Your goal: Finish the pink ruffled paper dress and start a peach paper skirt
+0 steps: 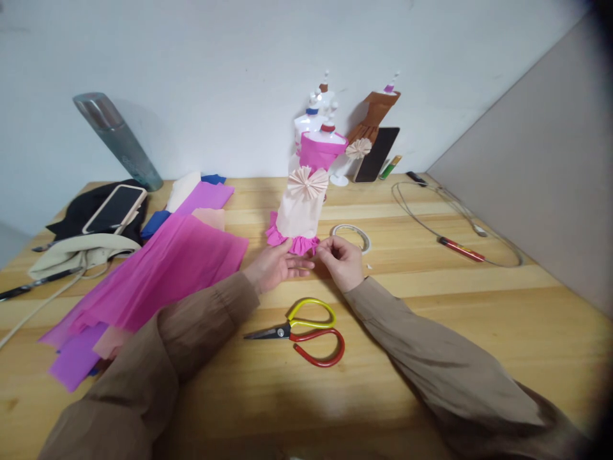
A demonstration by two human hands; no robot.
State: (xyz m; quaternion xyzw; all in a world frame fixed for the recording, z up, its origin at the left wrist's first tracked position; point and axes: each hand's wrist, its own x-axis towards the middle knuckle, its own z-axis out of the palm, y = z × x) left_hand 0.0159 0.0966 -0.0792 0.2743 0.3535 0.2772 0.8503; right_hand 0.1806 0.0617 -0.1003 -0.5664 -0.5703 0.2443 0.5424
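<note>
Just beyond 2 hands (278,265) | pink-cream dress (299,214) | ruffled hem (304,245) at fingertips (324,249)

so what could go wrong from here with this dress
The pink ruffle might crease or pull loose, with the left hand and right hand both at the hem. The dressed mannequin, if pushed back, could knock the blue-collared mannequin behind it. The left sleeve might nudge the scissors lying beside it.

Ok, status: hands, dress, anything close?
Left hand at ruffled hem, right hand pinched at its edge. Pink-and-cream dress on mannequin. Scissors nearby, touching neither hand.
</note>
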